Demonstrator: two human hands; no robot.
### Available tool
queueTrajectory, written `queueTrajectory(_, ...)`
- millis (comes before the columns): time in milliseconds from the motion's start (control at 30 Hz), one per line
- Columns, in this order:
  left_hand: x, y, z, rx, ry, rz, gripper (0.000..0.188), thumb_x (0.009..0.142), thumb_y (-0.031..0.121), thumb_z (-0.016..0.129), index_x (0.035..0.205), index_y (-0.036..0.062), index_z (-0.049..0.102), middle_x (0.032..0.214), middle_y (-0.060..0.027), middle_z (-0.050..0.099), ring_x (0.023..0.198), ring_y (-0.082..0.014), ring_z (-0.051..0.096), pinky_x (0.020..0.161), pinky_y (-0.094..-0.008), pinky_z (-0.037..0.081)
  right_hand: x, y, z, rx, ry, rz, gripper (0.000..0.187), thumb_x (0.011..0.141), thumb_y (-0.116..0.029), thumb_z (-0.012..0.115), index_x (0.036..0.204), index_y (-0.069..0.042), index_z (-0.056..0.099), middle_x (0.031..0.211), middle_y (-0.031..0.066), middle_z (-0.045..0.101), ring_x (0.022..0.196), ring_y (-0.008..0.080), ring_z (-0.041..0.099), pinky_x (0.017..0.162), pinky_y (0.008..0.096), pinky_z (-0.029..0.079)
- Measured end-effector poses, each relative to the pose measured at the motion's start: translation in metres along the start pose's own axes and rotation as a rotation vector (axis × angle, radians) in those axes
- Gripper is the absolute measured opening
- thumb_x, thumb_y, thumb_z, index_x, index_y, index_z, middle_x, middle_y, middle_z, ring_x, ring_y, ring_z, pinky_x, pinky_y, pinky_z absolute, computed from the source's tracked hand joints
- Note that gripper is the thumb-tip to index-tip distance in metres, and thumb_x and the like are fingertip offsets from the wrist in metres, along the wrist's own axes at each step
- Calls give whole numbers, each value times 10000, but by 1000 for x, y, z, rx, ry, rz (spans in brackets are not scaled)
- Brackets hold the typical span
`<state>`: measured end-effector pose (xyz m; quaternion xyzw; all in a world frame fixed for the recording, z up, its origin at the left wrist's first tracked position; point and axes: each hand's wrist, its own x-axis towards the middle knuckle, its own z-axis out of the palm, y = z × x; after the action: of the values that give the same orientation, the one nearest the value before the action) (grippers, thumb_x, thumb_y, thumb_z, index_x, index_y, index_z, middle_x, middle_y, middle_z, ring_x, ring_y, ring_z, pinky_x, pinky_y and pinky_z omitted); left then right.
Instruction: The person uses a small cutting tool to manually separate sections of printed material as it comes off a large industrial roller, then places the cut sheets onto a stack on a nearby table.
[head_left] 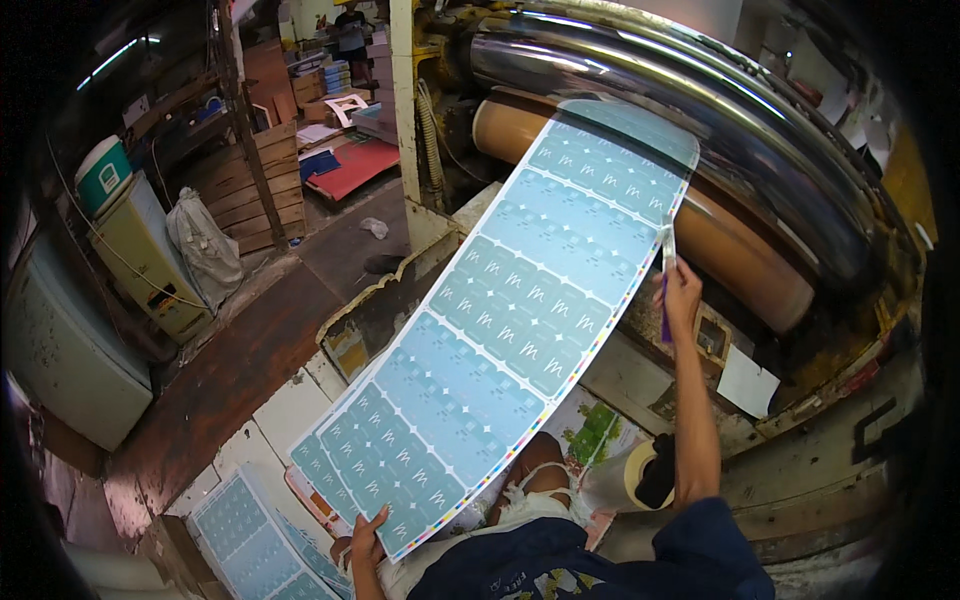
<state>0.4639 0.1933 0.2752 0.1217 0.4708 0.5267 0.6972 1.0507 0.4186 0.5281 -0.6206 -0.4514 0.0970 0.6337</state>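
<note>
A long teal printed sheet [490, 320] with pale blue bands slopes from the rollers at the top down to my lap. My left hand [370, 537] is closed on its near left corner, thumb on top. At the sheet's right edge, close to the rollers, my right hand [682, 292] grips a slim knife-like tool [668, 318] with a purple handle. Its pale, flat end points up along the sheet's margin; whether it touches the sheet, I cannot tell. The sheet's far end curves over the brown roller [510, 128] under a shiny metal roller [600, 80].
A stack of similar printed sheets [245, 535] lies at the lower left. A white roll [640, 470] stands beside my right leg. A white paper [748, 382] hangs on the machine at the right. Left are a cabinet [150, 260], a jug [104, 176] and wooden crates [255, 185].
</note>
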Motion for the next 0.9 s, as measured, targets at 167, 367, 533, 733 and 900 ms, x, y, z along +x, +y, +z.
queueTrajectory(167,0,3,0,158,81,140,540,822,32,673,1297,-12,420,1091,-135,617,955,-264,631,824,-381,533,84,33,-24,-63,-17,101,335,966,-234,533,1204,-9,604,711,87,654,418,115,534,364,263,407)
queueTrajectory(367,-16,16,-2,140,136,84,543,836,26,635,1320,-8,390,1133,-154,600,962,-258,633,823,-375,540,90,19,-9,-248,-494,190,318,904,-256,630,1113,-18,656,708,88,670,502,128,579,451,292,455)
queueTrajectory(533,-18,21,-2,179,221,14,489,870,42,628,1307,11,412,1139,-142,598,956,-239,627,801,-365,538,106,20,-37,-740,-286,-199,348,798,-166,712,1119,-47,647,762,132,670,654,250,626,609,408,469)
queueTrajectory(733,-25,22,-7,169,229,-101,411,883,55,632,1249,19,447,1118,-113,597,977,-225,611,836,-390,525,140,-12,-28,-877,-224,-690,462,740,-83,719,1175,-88,563,1053,146,598,884,390,627,738,475,515)
queueTrajectory(900,-66,0,-9,222,239,-97,444,881,88,647,1263,5,435,1121,-122,586,1007,-256,603,903,-422,515,167,-21,-68,-895,-383,-677,456,692,34,655,1092,-181,615,1074,86,562,888,338,640,745,453,521)
